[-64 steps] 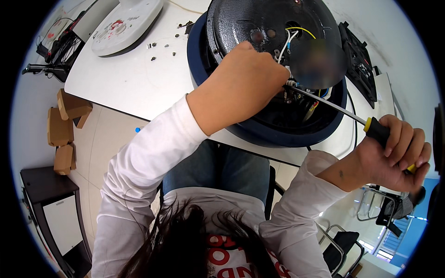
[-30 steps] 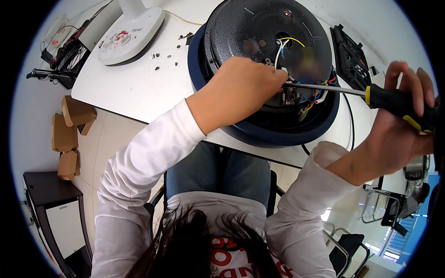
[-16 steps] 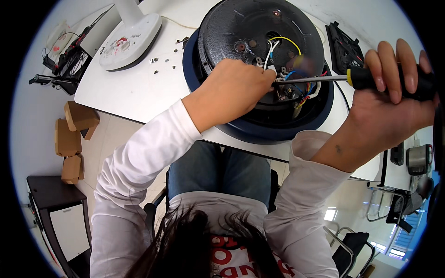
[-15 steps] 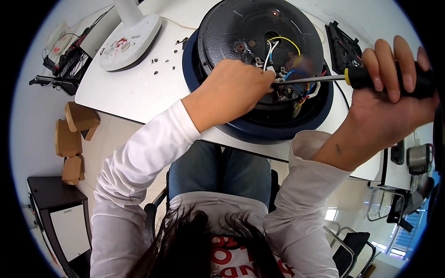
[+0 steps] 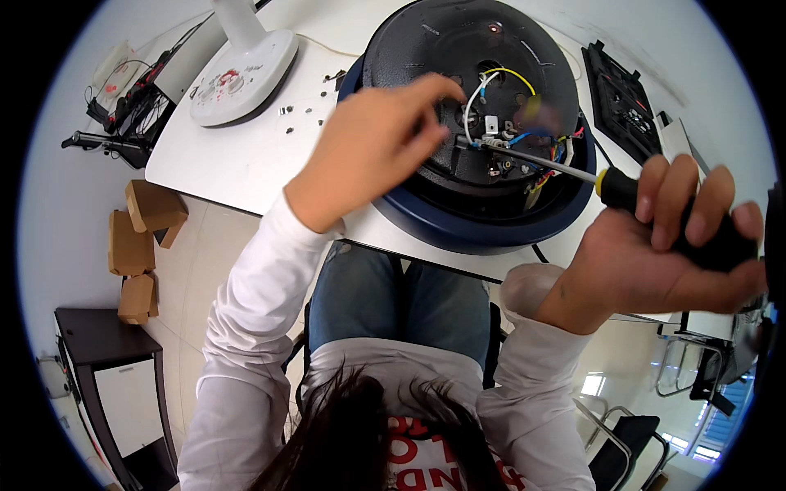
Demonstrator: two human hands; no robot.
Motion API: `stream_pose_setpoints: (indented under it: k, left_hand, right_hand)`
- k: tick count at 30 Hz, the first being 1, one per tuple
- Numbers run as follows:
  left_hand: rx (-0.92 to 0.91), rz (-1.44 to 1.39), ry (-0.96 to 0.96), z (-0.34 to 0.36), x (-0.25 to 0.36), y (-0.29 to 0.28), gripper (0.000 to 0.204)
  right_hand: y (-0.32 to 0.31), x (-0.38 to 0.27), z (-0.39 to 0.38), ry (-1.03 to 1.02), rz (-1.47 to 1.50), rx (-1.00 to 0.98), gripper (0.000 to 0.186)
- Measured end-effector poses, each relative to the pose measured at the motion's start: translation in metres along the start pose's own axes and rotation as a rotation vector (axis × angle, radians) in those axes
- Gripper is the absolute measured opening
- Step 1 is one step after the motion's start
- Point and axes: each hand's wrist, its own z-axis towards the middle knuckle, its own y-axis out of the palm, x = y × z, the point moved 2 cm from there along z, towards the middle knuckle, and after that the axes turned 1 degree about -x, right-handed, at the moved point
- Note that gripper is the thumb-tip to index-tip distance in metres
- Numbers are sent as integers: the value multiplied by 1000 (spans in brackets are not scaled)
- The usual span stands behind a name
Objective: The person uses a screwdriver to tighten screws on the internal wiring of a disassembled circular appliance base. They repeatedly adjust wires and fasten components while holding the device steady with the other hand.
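On the white table, a round black metal appliance base with exposed wiring sits in a dark blue ring-shaped housing. My left hand hovers over its left side, fingers curved and apart, holding nothing. The black handle of a long screwdriver is gripped in my right hand. Its shaft slants left, and the tip is among the terminals near a white wire. A yellow wire arches above them. Whether the tip touches a screw cannot be made out.
A white appliance stand is at the far left of the table, with several small metal parts beside it. An open black tool case lies at the right. Cardboard boxes and a dark cabinet stand below left.
My left hand has come away from the wiring, moving left, and its fingers have parted. The screwdriver's handle has dropped lower with my right hand, so the shaft now slopes.
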Motion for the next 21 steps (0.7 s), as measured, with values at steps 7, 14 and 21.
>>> stream_pose_setpoints:
  k: [7, 14, 21]
  left_hand:
    - [253, 216, 7, -17, -39, -10, 36]
    - [518, 380, 31, -1, -60, 22, 55]
    - [386, 135, -63, -3, -58, 17, 58]
  right_hand:
    - [11, -4, -7, 9, -17, 159, 32]
    - [0, 5, 8, 78, 150, 120, 27]
    - [2, 11, 24, 134, 106, 88, 27]
